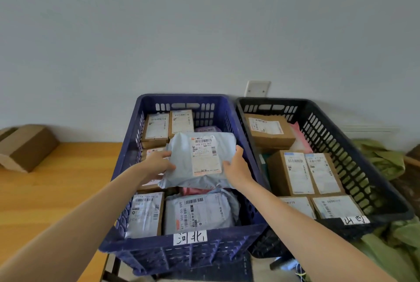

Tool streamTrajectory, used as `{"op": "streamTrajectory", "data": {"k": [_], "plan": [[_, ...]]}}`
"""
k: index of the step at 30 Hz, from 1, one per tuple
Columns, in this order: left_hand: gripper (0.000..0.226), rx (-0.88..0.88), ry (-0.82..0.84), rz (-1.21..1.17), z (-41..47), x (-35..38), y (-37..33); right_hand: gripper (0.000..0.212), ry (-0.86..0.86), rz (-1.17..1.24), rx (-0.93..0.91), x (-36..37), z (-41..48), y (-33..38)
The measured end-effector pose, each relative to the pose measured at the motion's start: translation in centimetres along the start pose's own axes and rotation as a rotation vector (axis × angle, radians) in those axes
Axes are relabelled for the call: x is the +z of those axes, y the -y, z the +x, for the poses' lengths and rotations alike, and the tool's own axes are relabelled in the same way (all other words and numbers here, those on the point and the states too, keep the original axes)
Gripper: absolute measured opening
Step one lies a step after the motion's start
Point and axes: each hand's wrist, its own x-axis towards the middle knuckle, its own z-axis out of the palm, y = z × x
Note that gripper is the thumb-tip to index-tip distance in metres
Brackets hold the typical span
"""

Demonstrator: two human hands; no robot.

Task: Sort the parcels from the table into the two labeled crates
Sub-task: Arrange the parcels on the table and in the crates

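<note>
Over on the far left a plain cardboard box (27,147) is sitting on the wooden bench (56,190), well apart from everything else and not blocking anything. Next along, the blue crate (181,256) is sitting at the bench edge with a handwritten white label (190,237) on its front wall, and it's getting pretty packed. Two brown boxes (169,124) are standing side by side at the back with a purple mailer (205,129) beside them. A labelled box (145,213) and a grey mailer (200,211) are lying across the front, with something pink (193,190) peeking out from under the pile. The left hand (156,164) and right hand (236,168) are both reaching in over that front row. They're gripping a pale blue-grey mailer parcel (200,156) by its two sides, fingers (163,154) curled round the edges and the shipping label facing up. It's hanging over the middle of the blue crate, and I can't tell whether it's touching the parcels below. Right beside that the black crate (336,143) is sitting with its own white label (355,220), holding a brown box (269,130) at the back, a pink mailer (300,138) next to it, and four more labelled boxes (304,172) towards the front. Green cloth (381,161) is bunching up around its right side.
</note>
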Motion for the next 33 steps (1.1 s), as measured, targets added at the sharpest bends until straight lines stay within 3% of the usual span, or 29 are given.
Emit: {"op": "streamTrajectory", "data": {"k": [7, 11, 15, 17, 19, 24, 27, 33], "plan": [[0.060, 0.039, -0.015, 0.090, 0.6, 0.8, 0.4, 0.072, 0.086, -0.190, -0.002, 1.0, 0.9, -0.3], [0.062, 0.037, 0.005, 0.075, 0.9, 0.9, 1.0, 0.061, 0.145, -0.295, -0.022, 0.8, 1.5, -0.3], [0.082, 0.153, -0.056, 0.255, 0.9, 0.8, 1.1, 0.055, 0.072, -0.509, -0.311, 0.5, 1.8, 0.0], [0.101, 0.270, -0.114, 0.453, 0.9, 0.5, 0.9, 0.066, 0.197, -0.536, -0.395, 0.2, 2.5, 0.5], [0.109, 0.360, -0.096, 0.639, 1.1, 0.3, 0.6, 0.079, 0.396, -0.585, -0.342, 0.0, 3.3, 0.7], [0.082, 0.419, 0.082, 1.024, 2.7, 0.9, -0.7, 0.093, 0.569, -0.663, -0.263, -0.1, 4.9, 0.5], [0.083, 0.421, 0.075, 1.126, 3.2, 1.1, -0.8, 0.099, 0.611, -0.683, -0.254, -0.3, 5.5, 0.5], [0.090, 0.361, 0.160, 1.113, 3.7, 1.2, -0.4, 0.109, 0.698, -0.751, -0.222, 0.4, 6.5, 0.6]]}}
